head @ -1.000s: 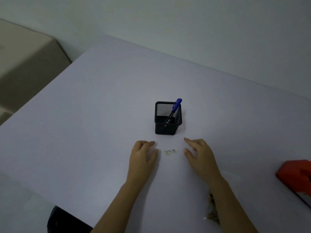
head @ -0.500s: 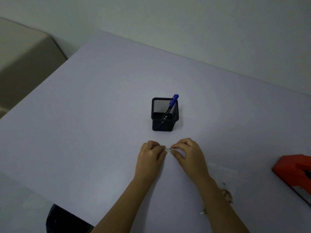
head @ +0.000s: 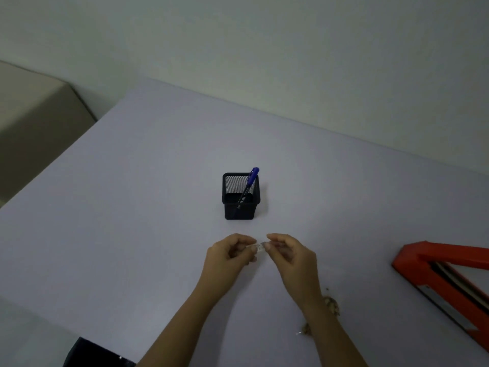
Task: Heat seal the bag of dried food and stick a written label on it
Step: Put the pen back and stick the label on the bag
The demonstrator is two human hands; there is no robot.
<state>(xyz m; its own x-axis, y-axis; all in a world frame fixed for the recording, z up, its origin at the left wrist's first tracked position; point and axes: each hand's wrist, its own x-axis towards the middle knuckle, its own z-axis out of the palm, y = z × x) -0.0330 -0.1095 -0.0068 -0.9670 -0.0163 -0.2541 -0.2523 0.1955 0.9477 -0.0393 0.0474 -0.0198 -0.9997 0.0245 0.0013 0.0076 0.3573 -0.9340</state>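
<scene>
Both hands meet near the middle of the table (head: 132, 207). Our left hand (head: 230, 254) has its fingers curled, and its thumb and forefinger pinch the left end of the label (head: 260, 246). Our right hand (head: 293, 256) is curled the same way and pinches the right end. We see the label as a small pale strip with dark print, stretched between the two sets of fingertips. We cannot tell whether it touches the table or sits just above it. What is printed or written on it is too small for us to read.

Just beyond the hands stands a black mesh holder (head: 240, 205). A blue pen (head: 250, 181) leans in it, its top tipped to the right.

The bag (head: 332, 304) lies on the table under and beside our right forearm. It is mostly hidden, and we make out only brownish bits of dried food. We cannot tell whether it is sealed.

At the right edge of the table sits the red sealer (head: 439, 274), partly cut off by the frame, with its arm raised. A beige block (head: 31, 115) stands off the table to the left.
</scene>
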